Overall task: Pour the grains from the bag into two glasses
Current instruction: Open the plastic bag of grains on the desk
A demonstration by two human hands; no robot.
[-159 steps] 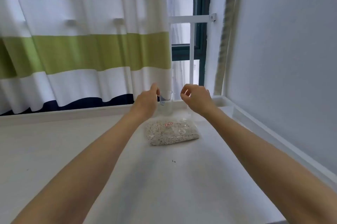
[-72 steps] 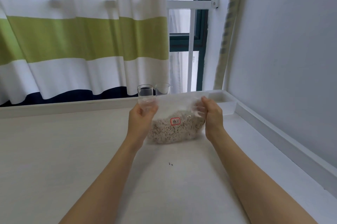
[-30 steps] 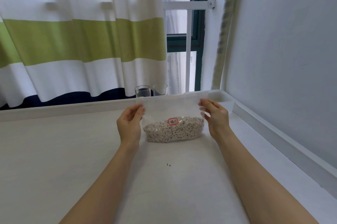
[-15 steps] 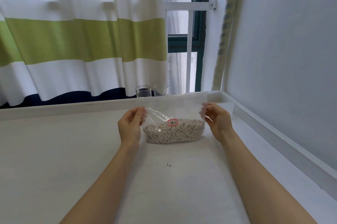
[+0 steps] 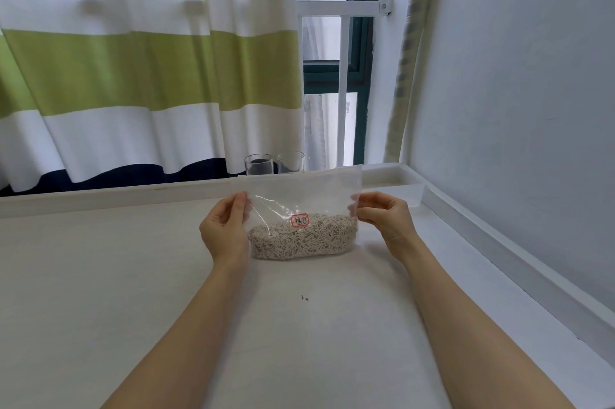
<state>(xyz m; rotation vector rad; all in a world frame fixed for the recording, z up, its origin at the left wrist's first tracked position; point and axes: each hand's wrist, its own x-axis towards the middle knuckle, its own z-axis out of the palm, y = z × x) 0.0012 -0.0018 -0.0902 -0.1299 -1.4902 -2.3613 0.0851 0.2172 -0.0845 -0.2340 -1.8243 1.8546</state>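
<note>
A clear plastic bag (image 5: pixel 299 205) stands upright on the white table (image 5: pixel 133 275), its lower part full of pale grains (image 5: pixel 301 237) and a small red-edged label on its front. My left hand (image 5: pixel 224 230) pinches the bag's left edge and my right hand (image 5: pixel 382 217) pinches its right edge, both just below the top strip. Two empty clear glasses stand side by side behind the bag at the table's back edge, the left glass (image 5: pixel 258 164) and the right glass (image 5: pixel 290 162); their bases are hidden by the bag.
A striped curtain (image 5: pixel 133 75) hangs behind the table's raised back rim. A white wall (image 5: pixel 515 109) and a ledge run along the right. A shallow white tray (image 5: pixel 392 177) sits in the back right corner. Two tiny dark specks (image 5: pixel 304 298) lie on the table.
Over five seconds the bag went from lying flat to held upright by both hands. In the last second the grains settled and the hands barely shifted.
</note>
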